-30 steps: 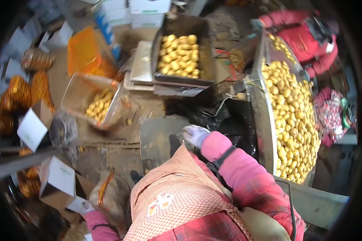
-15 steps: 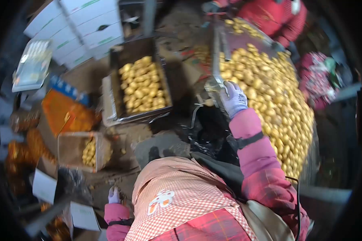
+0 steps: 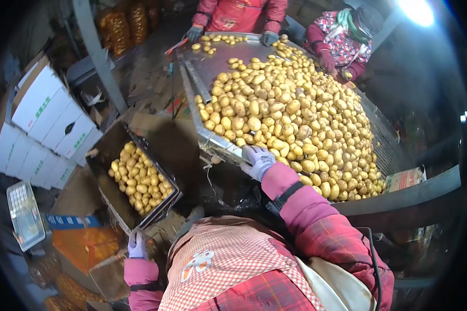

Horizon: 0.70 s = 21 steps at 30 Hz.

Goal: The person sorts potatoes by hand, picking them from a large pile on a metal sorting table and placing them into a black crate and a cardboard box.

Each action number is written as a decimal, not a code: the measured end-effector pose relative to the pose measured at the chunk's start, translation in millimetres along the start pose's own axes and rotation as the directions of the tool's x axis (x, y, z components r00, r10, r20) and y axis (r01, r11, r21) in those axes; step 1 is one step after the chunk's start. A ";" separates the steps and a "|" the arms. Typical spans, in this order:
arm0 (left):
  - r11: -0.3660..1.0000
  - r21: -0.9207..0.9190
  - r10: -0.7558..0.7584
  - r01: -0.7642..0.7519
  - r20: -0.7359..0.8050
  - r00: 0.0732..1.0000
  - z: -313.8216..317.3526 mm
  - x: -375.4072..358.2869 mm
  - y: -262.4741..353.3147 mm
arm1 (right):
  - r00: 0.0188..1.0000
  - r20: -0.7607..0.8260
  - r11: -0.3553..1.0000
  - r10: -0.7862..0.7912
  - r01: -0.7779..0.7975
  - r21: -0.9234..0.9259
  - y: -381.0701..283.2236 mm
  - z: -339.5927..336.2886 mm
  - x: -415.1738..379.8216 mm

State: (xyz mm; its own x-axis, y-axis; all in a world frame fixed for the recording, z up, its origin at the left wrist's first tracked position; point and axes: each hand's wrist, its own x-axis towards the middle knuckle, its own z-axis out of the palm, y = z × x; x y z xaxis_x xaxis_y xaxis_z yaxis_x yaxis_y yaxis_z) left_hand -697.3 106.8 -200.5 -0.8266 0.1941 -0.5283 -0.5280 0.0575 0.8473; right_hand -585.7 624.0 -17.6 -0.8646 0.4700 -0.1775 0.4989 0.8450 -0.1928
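Note:
My right hand [image 3: 258, 161], in a pale glove, rests on the metal edge of a sorting table [image 3: 213, 139] with its fingers spread over the rim. A large heap of potatoes [image 3: 301, 111] lies on that table, right beside the hand. My left hand [image 3: 137, 243], also gloved, is low on the left at the near corner of a dark box [image 3: 106, 199] that holds potatoes [image 3: 140, 179]. Its fingers point up toward the box, and whether they grip anything is too small to tell.
Two co-workers [image 3: 238, 15] [image 3: 340, 44] are at the table's far side. White cartons [image 3: 46, 119] are stacked at the left, near a metal post [image 3: 98, 54]. A digital scale [image 3: 25, 215], an orange sack [image 3: 83, 246] and a cardboard box [image 3: 109, 274] stand lower left.
The view has turned toward the table, so the heap and co-workers show more fully. My left hand has moved up to the dark box's corner. My right hand remains on the table edge.

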 end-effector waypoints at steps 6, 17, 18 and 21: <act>0.926 0.246 0.217 -0.288 0.280 0.935 157.0 52.7 121.5 | 0.990 0.139 0.986 0.001 -0.024 0.162 1.2 -69.1 82.7; 0.919 0.191 0.169 -0.346 0.602 0.780 334.3 50.0 192.1 | 0.880 -0.127 0.888 0.458 -0.448 0.099 234.4 -164.7 117.9; 0.940 0.177 0.127 -0.291 0.612 0.781 349.9 49.1 204.3 | 0.890 -0.182 0.905 0.419 -0.394 0.160 248.7 -161.7 123.4; 0.962 0.161 0.073 -0.222 0.630 0.773 405.9 42.7 231.7 | 0.877 -0.091 0.869 0.471 -0.444 0.217 253.1 -167.4 152.4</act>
State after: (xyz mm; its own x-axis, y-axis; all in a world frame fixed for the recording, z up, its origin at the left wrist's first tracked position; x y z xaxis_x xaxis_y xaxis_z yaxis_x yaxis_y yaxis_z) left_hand -775.8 525.9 -4.4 -0.5552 0.7709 -0.3121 -0.2925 0.1703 0.9410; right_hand -601.1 952.3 68.1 -0.5292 0.8335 -0.1586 0.8305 0.4706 -0.2979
